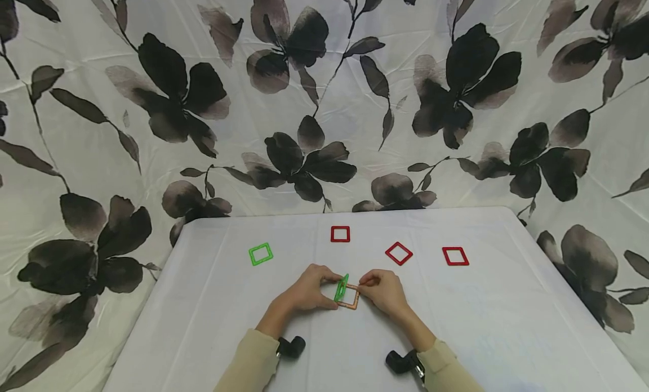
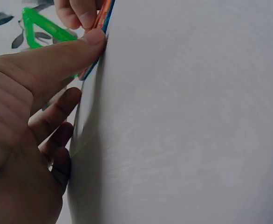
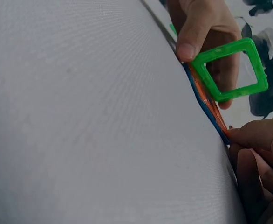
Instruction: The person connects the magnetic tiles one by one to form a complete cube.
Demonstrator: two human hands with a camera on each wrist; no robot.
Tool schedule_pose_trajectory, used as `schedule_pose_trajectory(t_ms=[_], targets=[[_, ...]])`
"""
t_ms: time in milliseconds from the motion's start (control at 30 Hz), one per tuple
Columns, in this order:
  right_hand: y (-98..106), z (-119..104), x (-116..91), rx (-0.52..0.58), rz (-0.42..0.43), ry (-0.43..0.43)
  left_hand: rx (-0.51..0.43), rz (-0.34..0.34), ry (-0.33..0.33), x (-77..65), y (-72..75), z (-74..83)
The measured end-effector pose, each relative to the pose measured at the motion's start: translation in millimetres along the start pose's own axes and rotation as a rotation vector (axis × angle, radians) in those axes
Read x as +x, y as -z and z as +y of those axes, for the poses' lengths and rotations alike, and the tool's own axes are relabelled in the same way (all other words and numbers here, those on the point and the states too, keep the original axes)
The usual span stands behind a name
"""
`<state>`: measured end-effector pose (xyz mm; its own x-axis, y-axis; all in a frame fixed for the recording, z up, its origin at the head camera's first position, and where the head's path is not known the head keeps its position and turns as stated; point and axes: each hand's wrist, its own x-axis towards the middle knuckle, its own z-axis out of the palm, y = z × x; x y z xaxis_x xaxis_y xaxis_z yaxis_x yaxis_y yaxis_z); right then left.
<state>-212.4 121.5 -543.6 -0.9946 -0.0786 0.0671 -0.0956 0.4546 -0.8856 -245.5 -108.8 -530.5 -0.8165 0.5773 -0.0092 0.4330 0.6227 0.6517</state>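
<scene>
An orange square magnetic tile (image 1: 347, 306) with an open centre lies on the white table between my hands. A blue tile (image 3: 206, 109) shows as a thin layer beneath it in the right wrist view. A green square tile (image 1: 342, 289) stands tilted up along the orange tile's left edge. My left hand (image 1: 306, 290) holds the orange tile's left side, thumb at the near corner and fingers at the far one, around the green tile. With thumb and fingertips my right hand (image 1: 386, 293) pinches the right edge of the orange tile.
Farther back on the table (image 1: 223, 347) lie a green square tile (image 1: 261, 262) to the left and three red ones: one red tile (image 1: 340, 227) behind the hands, a turned red tile (image 1: 392, 259), and another red tile (image 1: 455, 263) at right. A flowered cloth (image 1: 304, 99) hangs behind.
</scene>
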Motion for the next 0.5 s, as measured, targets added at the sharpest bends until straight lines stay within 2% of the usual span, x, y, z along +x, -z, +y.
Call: schedule_pose_trajectory(t_ms=[133, 400, 500], targets=[[0.2, 0.9, 0.5, -0.001, -0.013, -0.010, 0.000, -0.014, -0.007, 1.1, 2.5, 0.5], [0.1, 1.4, 1.3, 0.005, -0.025, -0.023, -0.020, -0.001, 0.023, -0.6, 2.1, -0.5], [0.3, 1.1, 1.2, 0.002, -0.015, -0.008, -0.060, 0.001, 0.010, -0.7, 2.1, -0.4]])
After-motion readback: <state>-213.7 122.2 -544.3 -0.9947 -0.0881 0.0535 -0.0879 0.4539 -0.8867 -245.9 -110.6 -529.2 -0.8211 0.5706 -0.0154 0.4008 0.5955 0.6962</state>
